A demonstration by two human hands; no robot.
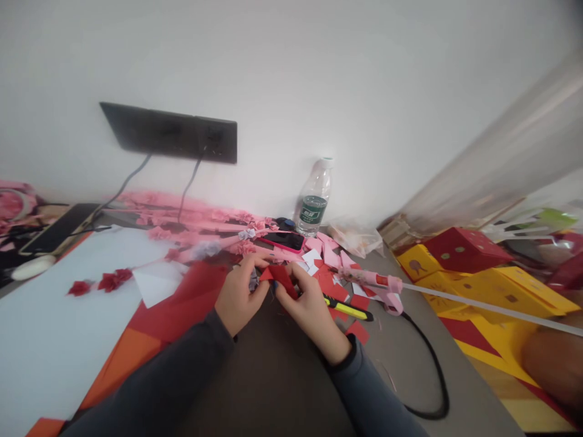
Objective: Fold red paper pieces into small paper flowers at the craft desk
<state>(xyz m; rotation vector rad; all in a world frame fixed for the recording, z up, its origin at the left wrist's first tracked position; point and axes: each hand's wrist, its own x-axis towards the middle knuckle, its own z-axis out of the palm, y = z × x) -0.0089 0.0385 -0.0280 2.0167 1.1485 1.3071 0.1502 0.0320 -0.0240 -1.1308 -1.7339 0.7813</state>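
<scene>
Between my two hands is a small folded piece of red paper point(283, 277). My left hand point(241, 291) pinches its left end, and my right hand point(307, 297) grips its right side with thumb and fingers. Some fingertips are hidden behind the paper. Just right of my right hand lies a yellow and black utility knife point(348, 308) among red and white paper scraps. A pink glue gun point(371, 279) with a white glue stick in its back rests there too, its black cord curving down the table. Pink paper flower branches point(200, 227) lie beyond my hands.
A water bottle point(314, 200) stands against the wall by a pink-edged phone point(285, 240). Large white point(54, 328), red and orange sheets point(122, 364) cover the left side. Yellow and red boxes point(473, 255) stand at right. Cords hang from a dark wall socket panel point(173, 130).
</scene>
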